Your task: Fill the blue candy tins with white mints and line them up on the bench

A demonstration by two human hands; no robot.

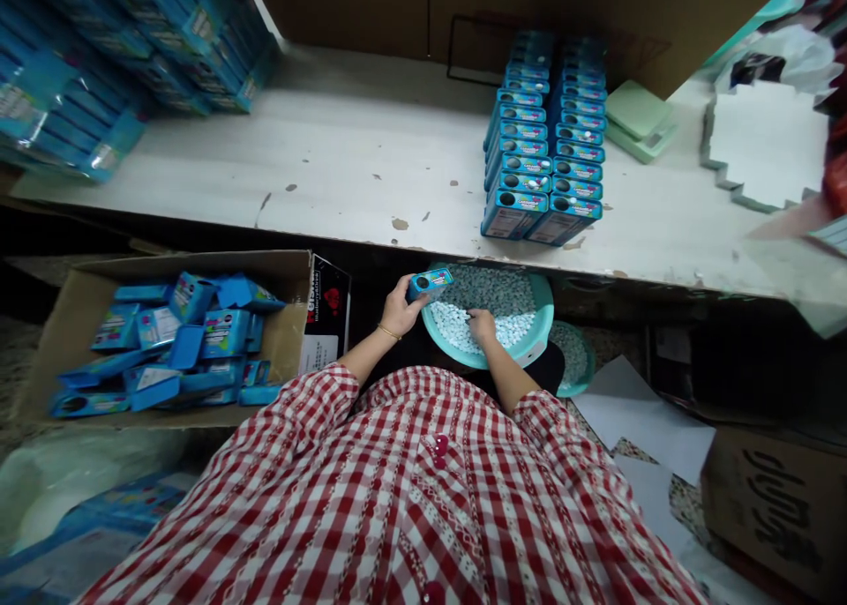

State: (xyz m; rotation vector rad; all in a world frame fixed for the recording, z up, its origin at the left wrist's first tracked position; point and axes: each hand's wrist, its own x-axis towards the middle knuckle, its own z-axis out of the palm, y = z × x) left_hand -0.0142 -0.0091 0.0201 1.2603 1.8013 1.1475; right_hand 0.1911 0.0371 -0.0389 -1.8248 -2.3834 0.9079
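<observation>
My left hand (398, 308) grips a small blue box (430, 282), its narrow end with a dark round spot facing up. It is held over the left rim of a mint-green basin (546, 312). Small white pellets (455, 327) fill the basin. Among them is my right hand (483, 326), fingers drawn together and their tips at the pellets. Whatever they pinch is too small to make out.
Two rows of upright blue boxes (520, 201) stand on the white table (344, 164), beside a pale green scale (639, 115). Blue packs (218, 54) are stacked at the back left. A carton (297, 323) of loose blue boxes is at left; a second basin (582, 380) sits lower right.
</observation>
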